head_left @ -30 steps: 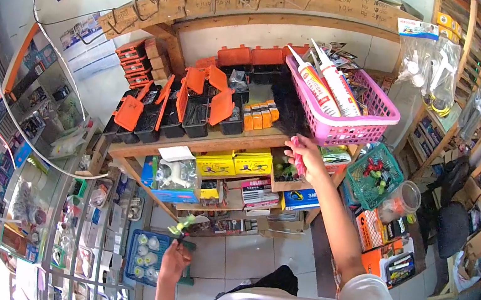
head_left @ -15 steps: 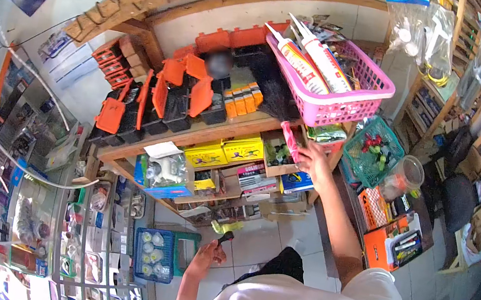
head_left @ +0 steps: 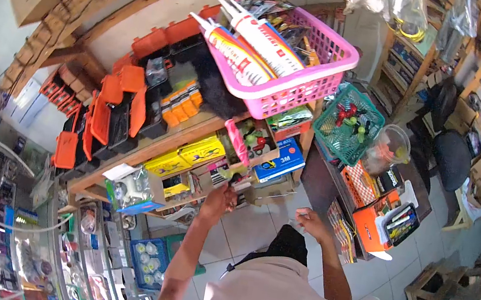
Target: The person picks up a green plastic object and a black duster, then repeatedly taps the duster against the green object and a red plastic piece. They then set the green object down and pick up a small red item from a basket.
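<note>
My left hand (head_left: 219, 202) is closed in front of the shelf, round a small black and yellow-green object (head_left: 225, 173) whose kind I cannot make out. Low by my body, the fingertips of my right hand (head_left: 316, 225) are pressed together; whatever is between them, if anything, is too small to name. A duster's pink handle (head_left: 237, 142) hangs over the shelf edge just beyond my left hand, its black bristles (head_left: 215, 92) lying on top. Behind the handle stands an open cardboard box (head_left: 266, 157) with red and green items, above a blue 3M box (head_left: 280, 162).
A pink basket (head_left: 301, 90) with white sealant tubes (head_left: 253, 38) overhangs the shelf top. Orange-lidded bins (head_left: 103, 117) line the left. To the right are a green basket (head_left: 326, 129), a clear tub (head_left: 391, 143) and an orange box (head_left: 371, 226). A blue crate (head_left: 147, 261) stands lower left.
My right hand has drawn back from the shelf box by the pink handle, down toward my body. My left hand has risen toward the shelf with its object. The view has shifted right.
</note>
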`<state>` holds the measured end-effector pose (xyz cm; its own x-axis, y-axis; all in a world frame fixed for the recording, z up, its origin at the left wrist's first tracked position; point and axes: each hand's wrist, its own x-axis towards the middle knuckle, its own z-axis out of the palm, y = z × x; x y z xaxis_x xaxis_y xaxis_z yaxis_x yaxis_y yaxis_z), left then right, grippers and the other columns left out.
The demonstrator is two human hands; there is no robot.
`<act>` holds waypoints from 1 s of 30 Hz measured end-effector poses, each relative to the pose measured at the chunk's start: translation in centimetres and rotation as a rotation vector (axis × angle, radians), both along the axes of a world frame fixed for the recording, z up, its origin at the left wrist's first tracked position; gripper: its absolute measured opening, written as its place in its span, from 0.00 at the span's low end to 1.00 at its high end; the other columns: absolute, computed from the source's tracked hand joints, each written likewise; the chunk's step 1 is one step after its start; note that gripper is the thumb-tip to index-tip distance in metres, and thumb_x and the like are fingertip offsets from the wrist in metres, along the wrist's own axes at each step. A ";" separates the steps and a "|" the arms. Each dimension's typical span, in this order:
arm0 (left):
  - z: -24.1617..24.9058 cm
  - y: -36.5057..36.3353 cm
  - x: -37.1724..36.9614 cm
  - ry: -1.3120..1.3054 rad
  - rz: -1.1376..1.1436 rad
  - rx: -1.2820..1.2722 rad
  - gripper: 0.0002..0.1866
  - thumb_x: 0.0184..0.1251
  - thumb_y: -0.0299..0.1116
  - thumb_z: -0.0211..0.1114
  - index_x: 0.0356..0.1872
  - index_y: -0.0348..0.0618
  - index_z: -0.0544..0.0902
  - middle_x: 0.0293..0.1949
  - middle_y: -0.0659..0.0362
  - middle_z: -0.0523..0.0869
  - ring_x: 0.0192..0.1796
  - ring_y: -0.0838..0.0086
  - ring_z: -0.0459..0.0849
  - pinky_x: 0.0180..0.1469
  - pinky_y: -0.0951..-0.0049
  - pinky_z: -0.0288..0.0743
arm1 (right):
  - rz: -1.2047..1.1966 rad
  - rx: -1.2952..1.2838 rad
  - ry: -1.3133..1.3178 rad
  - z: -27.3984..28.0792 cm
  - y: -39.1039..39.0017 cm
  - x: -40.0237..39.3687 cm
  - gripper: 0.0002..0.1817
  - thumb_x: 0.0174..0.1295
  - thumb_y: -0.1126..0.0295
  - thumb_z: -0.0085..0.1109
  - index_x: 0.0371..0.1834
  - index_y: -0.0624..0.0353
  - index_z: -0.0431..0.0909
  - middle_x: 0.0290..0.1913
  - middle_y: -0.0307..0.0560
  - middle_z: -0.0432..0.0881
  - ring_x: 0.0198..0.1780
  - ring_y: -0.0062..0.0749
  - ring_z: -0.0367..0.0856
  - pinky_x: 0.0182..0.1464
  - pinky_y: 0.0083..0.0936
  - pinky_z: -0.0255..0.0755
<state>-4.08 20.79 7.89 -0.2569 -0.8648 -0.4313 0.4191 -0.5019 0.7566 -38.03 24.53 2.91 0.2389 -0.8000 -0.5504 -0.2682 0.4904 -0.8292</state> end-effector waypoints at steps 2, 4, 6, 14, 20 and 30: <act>1.3 -3.7 -1.5 0.006 0.071 -0.040 0.16 0.72 0.50 0.52 0.37 0.49 0.76 0.28 0.62 0.81 0.30 0.75 0.81 0.30 0.73 0.73 | -0.013 -0.076 0.046 -0.9 -0.8 -1.9 0.21 0.66 0.58 0.56 0.58 0.56 0.72 0.43 0.43 0.80 0.43 0.27 0.78 0.43 0.24 0.72; -1.5 -7.0 -0.9 0.014 0.134 -0.079 0.14 0.71 0.49 0.54 0.39 0.50 0.76 0.27 0.62 0.81 0.30 0.75 0.81 0.30 0.72 0.73 | -0.033 -0.148 0.095 -1.9 -1.9 -3.7 0.20 0.66 0.61 0.57 0.57 0.56 0.72 0.41 0.42 0.79 0.42 0.25 0.77 0.43 0.24 0.71; -5.2 -10.8 0.2 -0.195 0.171 -0.185 0.14 0.67 0.50 0.58 0.41 0.53 0.76 0.31 0.63 0.81 0.35 0.71 0.81 0.34 0.66 0.74 | -0.061 -0.317 0.117 -2.1 -2.9 -5.5 0.18 0.65 0.66 0.58 0.57 0.57 0.72 0.37 0.38 0.77 0.40 0.22 0.75 0.44 0.22 0.71; -10.3 -19.4 0.3 0.163 0.112 -0.141 0.16 0.69 0.51 0.52 0.43 0.52 0.76 0.37 0.64 0.80 0.40 0.68 0.79 0.34 0.63 0.73 | -0.211 -0.304 -0.017 1.4 -7.5 -10.7 0.18 0.66 0.68 0.57 0.59 0.56 0.71 0.39 0.36 0.76 0.41 0.19 0.74 0.47 0.22 0.70; -12.6 -22.7 1.1 0.381 0.186 -0.031 0.13 0.65 0.47 0.59 0.39 0.51 0.78 0.28 0.64 0.78 0.33 0.71 0.78 0.31 0.69 0.69 | -0.323 -0.164 -0.376 5.7 -14.3 -14.6 0.21 0.68 0.56 0.53 0.59 0.55 0.70 0.46 0.43 0.79 0.43 0.27 0.79 0.45 0.24 0.72; -5.4 -18.8 -3.7 0.420 0.416 0.037 0.12 0.70 0.37 0.56 0.47 0.42 0.76 0.47 0.50 0.82 0.33 0.69 0.82 0.26 0.76 0.74 | -0.963 0.522 -1.121 -4.3 -28.3 -16.7 0.24 0.68 0.51 0.49 0.55 0.59 0.64 0.39 0.54 0.79 0.38 0.43 0.82 0.42 0.38 0.78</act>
<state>-7.77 2.00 2.51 -0.0549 -0.9160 -0.3975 0.8460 -0.2541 0.4688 -54.75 -3.82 -1.39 0.2318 -0.6716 -0.7037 0.9166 0.3931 -0.0732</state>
